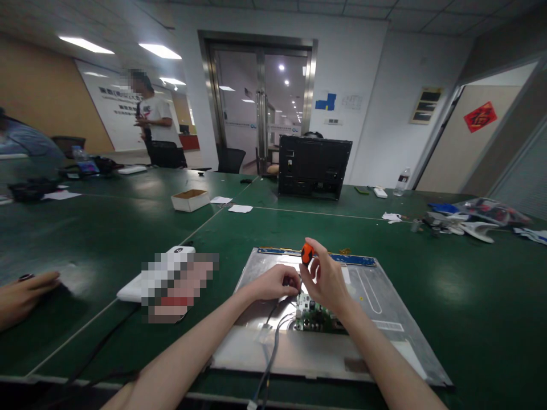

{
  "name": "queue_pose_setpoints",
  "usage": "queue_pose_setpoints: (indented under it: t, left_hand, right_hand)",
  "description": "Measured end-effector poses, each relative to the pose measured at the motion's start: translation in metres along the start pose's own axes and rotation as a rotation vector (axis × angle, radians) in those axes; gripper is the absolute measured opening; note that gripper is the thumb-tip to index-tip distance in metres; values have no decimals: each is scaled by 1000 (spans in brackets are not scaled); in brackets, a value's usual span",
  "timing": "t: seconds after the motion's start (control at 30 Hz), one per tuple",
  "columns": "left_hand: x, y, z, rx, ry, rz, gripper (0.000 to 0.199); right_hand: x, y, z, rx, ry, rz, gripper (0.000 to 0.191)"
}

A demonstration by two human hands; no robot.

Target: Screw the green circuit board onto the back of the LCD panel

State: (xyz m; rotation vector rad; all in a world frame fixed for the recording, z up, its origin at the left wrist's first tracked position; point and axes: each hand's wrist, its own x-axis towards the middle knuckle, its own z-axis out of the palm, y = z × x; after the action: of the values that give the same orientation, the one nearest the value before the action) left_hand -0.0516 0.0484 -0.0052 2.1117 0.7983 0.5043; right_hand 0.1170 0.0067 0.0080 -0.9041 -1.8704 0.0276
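A flat metal display panel (387, 310) lies on the green table in front of me, with a blue circuit strip (356, 260) along its far edge. Near its middle sits a green circuit board (314, 316), partly covered by my right forearm. My right hand (331, 282) grips a screwdriver (306, 254) by its orange and black handle, upright above the board's far left corner. My left hand (280, 282) is closed beside that corner, its fingertips together close to the screwdriver's lower end; what they hold is hidden. Dark cables (273, 347) run from the board toward me.
A black monitor casing (315, 166) stands at the back. To my left are a white device (132, 286), an open box (190, 201) and another person's hand (28, 299). Tools and plastic bags (491, 210) lie at right. A person (156, 117) stands beyond the table.
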Motion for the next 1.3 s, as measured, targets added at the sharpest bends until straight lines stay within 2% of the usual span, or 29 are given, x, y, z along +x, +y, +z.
queue_pose_setpoints:
  t: [0.13, 0.63, 0.8, 1.0, 1.3]
  left_hand:
    - [0, -1, 1, -8, -9, 2, 7]
    - [0, -3, 0, 1, -8, -2, 9]
    - [0, -1, 1, -5, 7, -1, 7]
    - [-1, 0, 1, -18, -4, 6, 7]
    - [0, -3, 0, 6, -11, 1, 9]
  right_hand:
    - [0, -1, -1, 4, 6, 3, 55]
    - [1, -1, 2, -77, 62, -8, 44]
    - [1, -1, 1, -70, 40, -1, 45]
    - [0, 0, -1, 0, -13, -12, 55]
    - [1, -1, 1, -47, 57, -6, 47]
